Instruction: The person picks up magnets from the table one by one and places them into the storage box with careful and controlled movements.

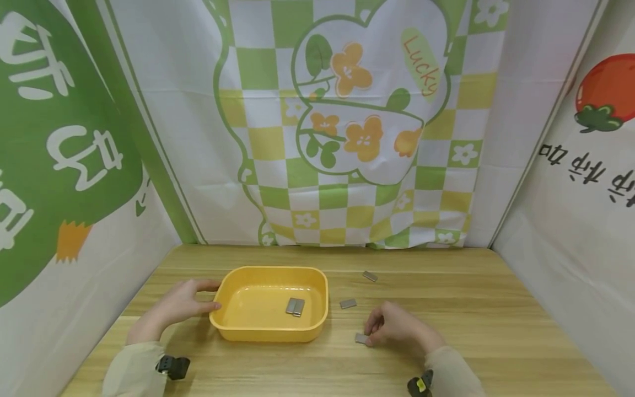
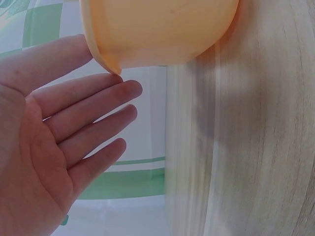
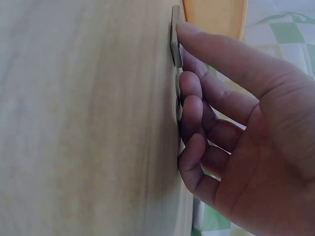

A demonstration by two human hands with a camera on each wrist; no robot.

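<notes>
A yellow plastic basin point(image 1: 270, 334) stands on the wooden table, and small flat grey metal blocks point(image 1: 295, 307) lie side by side inside it. My left hand point(image 1: 181, 302) is at the basin's left side, its thumb and index fingertip touching the rim point(image 2: 93, 39) while the other fingers extend straight. To the right of the basin, my right hand point(image 1: 397, 326) pinches a grey metal block point(image 3: 175, 37) low at the tabletop, thumb against it and fingers curled. Two more blocks lie apart on the table: one point(image 1: 348, 304) near the basin, another point(image 1: 370, 276) farther back.
The wooden table point(image 1: 471, 309) runs back to a hanging cloth point(image 1: 278, 143) with green and yellow checks. Printed cloth walls point(image 1: 570, 220) rise on both sides. A small black device point(image 1: 173, 366) is strapped on each wrist.
</notes>
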